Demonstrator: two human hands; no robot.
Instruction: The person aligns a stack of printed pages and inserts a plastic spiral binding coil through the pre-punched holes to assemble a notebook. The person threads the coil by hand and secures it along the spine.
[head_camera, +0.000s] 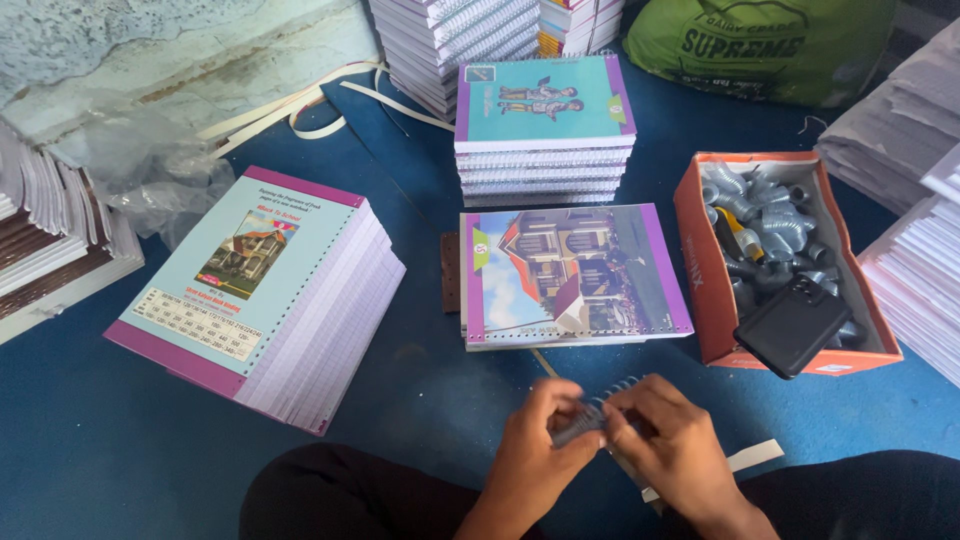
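Observation:
Both hands meet low in the middle of the head view, above my lap. My left hand (538, 450) and my right hand (672, 445) pinch a silver spiral binding coil (600, 405) between their fingertips. Just beyond them lies a punched notebook (575, 272) with a house picture on its cover, flat on the blue floor mat (100, 440). Behind it stands a short stack of bound notebooks (545, 125) with a teal cover.
A thick stack of unbound notebooks (262, 290) sits at the left. At the right, an orange cardboard box (700, 250) holds several rolled coils and a black phone (795, 325). Paper stacks (920, 200) line the right edge; a green sack (760, 45) lies behind.

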